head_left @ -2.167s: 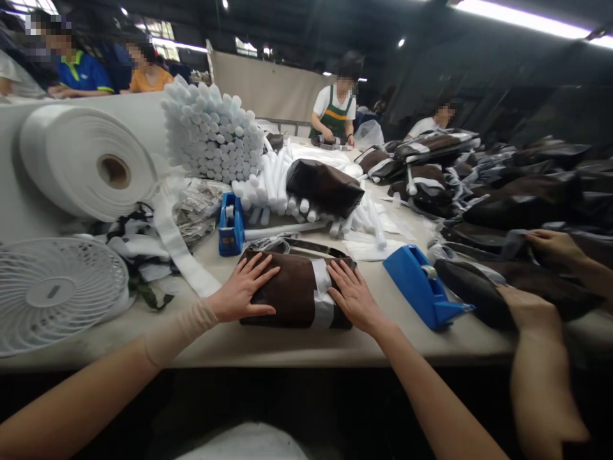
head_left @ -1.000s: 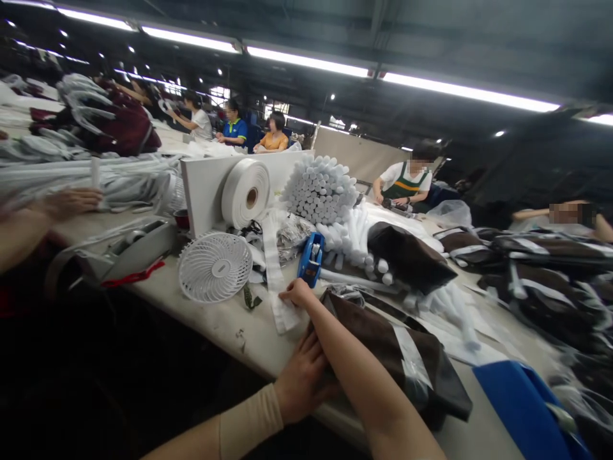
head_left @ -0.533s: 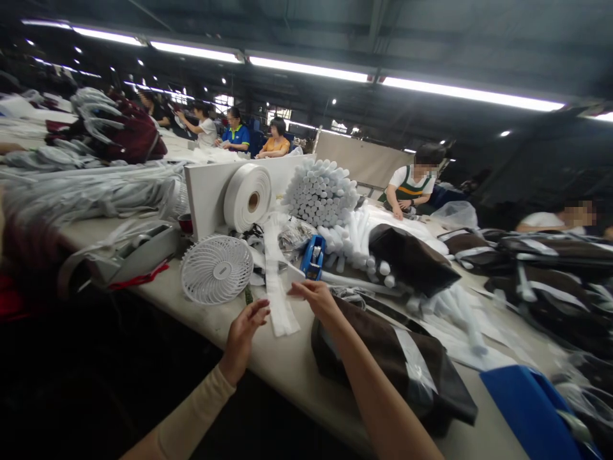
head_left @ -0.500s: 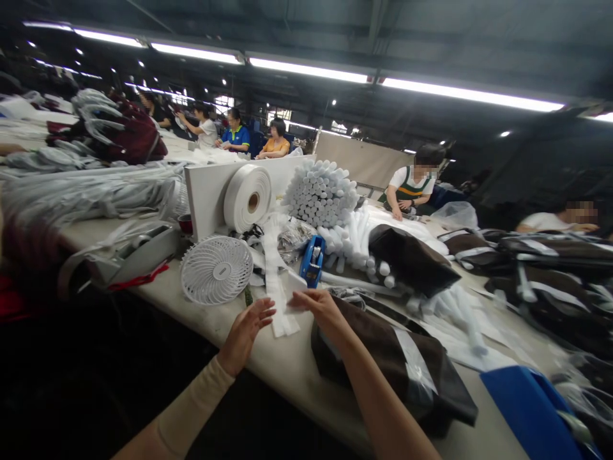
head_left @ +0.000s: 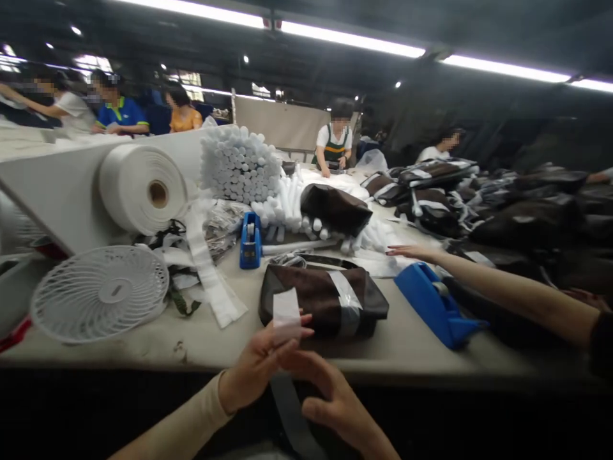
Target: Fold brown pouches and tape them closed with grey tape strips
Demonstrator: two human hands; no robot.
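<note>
My left hand (head_left: 261,361) is closed on a small white rectangular strip (head_left: 286,313), which sticks up between its fingers. Against the left fingers rest the curved fingertips of my right hand (head_left: 332,396), with its thumb held apart and nothing visible in its grasp. Just behind both hands lies a folded brown and black bag (head_left: 306,287), banded with shiny tape (head_left: 345,294). Below the hands a grey band (head_left: 292,412) shows against the dark; what it belongs to is unclear. White strips (head_left: 211,271) run from the big white roll (head_left: 138,185) on the left.
A white fan (head_left: 100,291) stands at the left, a small blue tape dispenser (head_left: 249,239) behind the bag. Another person's arm (head_left: 507,287) reaches over a large blue dispenser (head_left: 431,303) at right. White foam rods (head_left: 242,166) and piled brown bags (head_left: 431,185) lie farther back.
My view has swung to the right. Both hands have left the white strips and come together in front of the brown bag, the small white strip now in my left. Another person's arm has entered at right.
</note>
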